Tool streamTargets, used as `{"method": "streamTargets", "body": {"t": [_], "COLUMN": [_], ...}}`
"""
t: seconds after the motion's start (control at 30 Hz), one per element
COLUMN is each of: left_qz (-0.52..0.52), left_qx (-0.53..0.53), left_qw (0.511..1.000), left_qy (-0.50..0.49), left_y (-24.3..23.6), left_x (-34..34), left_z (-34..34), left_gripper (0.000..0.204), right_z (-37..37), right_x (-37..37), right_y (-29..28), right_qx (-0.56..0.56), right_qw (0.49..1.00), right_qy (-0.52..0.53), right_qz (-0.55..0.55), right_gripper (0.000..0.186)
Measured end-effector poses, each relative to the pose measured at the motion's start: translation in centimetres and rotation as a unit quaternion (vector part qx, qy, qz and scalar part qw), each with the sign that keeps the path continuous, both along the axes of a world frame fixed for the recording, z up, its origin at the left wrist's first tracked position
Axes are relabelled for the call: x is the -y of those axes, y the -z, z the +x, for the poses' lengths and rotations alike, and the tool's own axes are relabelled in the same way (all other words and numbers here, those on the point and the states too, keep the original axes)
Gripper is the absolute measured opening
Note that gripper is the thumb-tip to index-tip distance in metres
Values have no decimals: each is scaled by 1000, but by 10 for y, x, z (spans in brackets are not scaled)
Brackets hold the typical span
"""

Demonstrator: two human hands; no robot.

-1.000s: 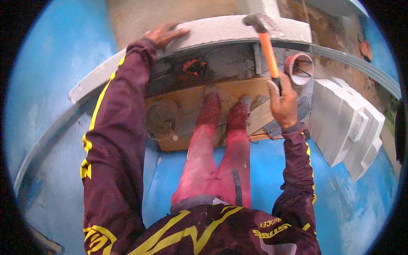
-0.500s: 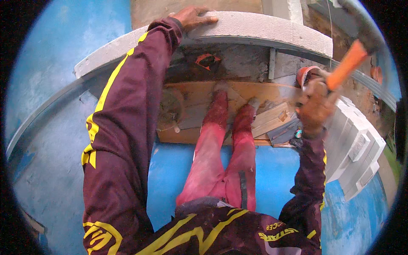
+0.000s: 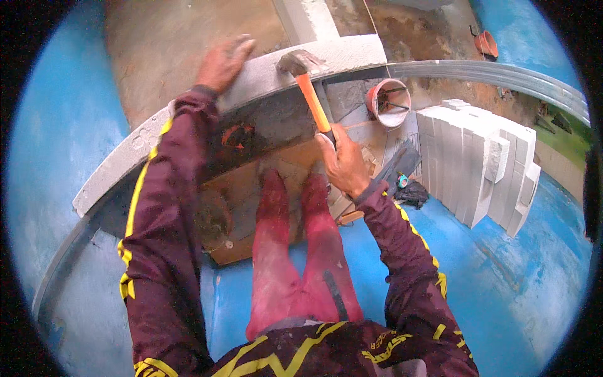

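Observation:
My right hand [image 3: 347, 164] is closed round the dark grip of a hammer [image 3: 309, 94] with an orange and yellow handle. The hammer's head lies over the upper face of a long course of white blocks [image 3: 264, 74], near its right part. Whether the metal touches the block, I cannot tell. My left hand [image 3: 225, 64] is at the course's far edge, left of the hammer, with its fingers stretched out. Its palm is turned down, and nothing shows in it.
White blocks [image 3: 465, 151] are stacked on the blue floor at right. A red-rimmed bucket [image 3: 389, 103] with tools inside stands beyond my right hand. Long metal profiles [image 3: 483, 74] run along the far right. My feet stand on a brown board [image 3: 242, 242]. An orange bucket [image 3: 485, 45] lies farther off.
My right hand has swung the hammer from raised at the right down and left to the block course. My left hand has shifted left, its fingers straighter. The view has turned rightward.

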State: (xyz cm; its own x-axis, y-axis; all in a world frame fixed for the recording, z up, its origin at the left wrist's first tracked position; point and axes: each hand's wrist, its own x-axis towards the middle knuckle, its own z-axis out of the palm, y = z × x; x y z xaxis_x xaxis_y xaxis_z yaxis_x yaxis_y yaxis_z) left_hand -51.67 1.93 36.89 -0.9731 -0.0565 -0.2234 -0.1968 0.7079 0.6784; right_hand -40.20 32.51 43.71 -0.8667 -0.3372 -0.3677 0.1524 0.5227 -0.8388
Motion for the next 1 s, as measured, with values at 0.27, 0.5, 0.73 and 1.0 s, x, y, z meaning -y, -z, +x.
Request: {"method": "streamTargets", "body": {"t": [0.27,0.5,0.73,1.0], "left_qz": [-169,-211,-205,-237], "left_qx": [70,97,76,87], "left_qw": [982,971,975,967], "left_qy": [43,61,46,34], "left_y": [5,-7,-11,-11], "left_x": [-44,-48,-49,-49], "left_z": [3,0,6,8], "left_gripper": [72,69,69,67], "right_z": [-33,-39,-31,-35], "right_x": [-34,-49,-42,-36], "right_y": [-39,-12,-10,-11], "right_qx": [-194,-94,-184,-66], "right_qw": [975,976,975,986], "right_qy": [113,25,120,28], "right_qz": [2,197,44,148], "right_gripper": [23,20,20,27]}}
